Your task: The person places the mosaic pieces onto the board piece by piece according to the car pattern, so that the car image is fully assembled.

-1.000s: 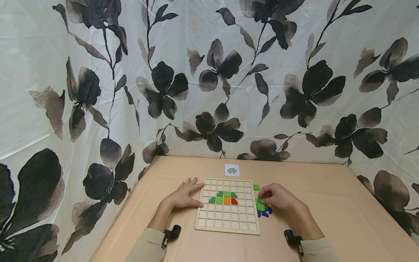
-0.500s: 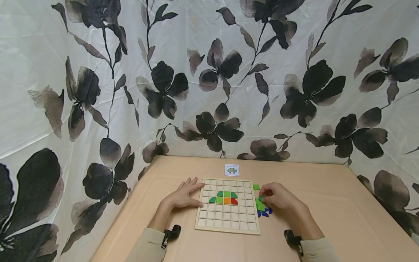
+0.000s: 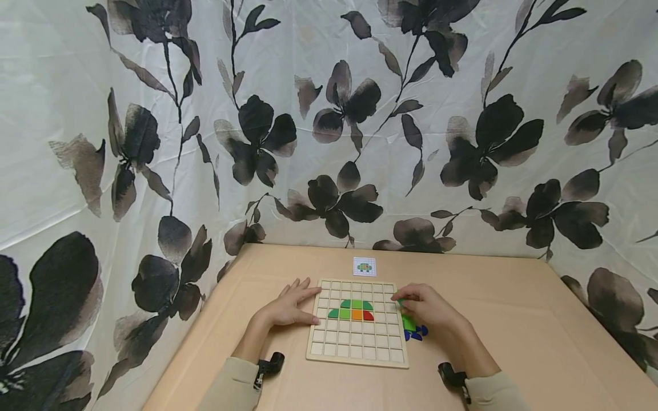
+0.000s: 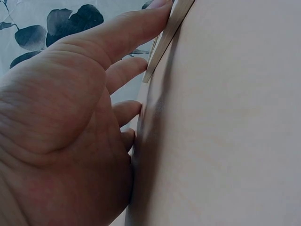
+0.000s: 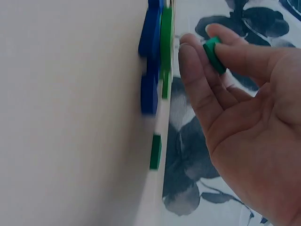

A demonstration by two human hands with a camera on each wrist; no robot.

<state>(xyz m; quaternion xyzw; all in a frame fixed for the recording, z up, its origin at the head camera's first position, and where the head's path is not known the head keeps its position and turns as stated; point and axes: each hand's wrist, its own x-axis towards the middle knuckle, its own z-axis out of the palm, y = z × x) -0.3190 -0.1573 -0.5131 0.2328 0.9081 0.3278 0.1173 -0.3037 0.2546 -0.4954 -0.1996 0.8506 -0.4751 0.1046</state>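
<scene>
A wooden grid board [image 3: 354, 345] lies on the table, with several green tiles, an orange square [image 3: 356, 315] and a red rounded tile [image 3: 368, 315] set in its middle cells. My left hand [image 3: 288, 305] rests at the board's left edge, fingers spread, thumb and index touching the frame. Over the board's right edge, my right hand [image 3: 430, 308] pinches a small dark green tile [image 5: 214, 55] between thumb and fingers, raised off the table. Below that hand lie loose light green tiles [image 3: 409, 323] and blue pieces [image 3: 416, 333], partly hidden by it.
A small card [image 3: 364, 266] printed with a coloured grid picture lies behind the board. In the right wrist view, another dark green tile [image 5: 155, 151] lies apart from the blue pieces. A floral cloth [image 3: 329, 125] hangs behind the table [image 3: 514, 319].
My right hand has lifted the dark green tile from the loose pile and moved left and slightly away, to the board's right edge. The left hand has stayed in place.
</scene>
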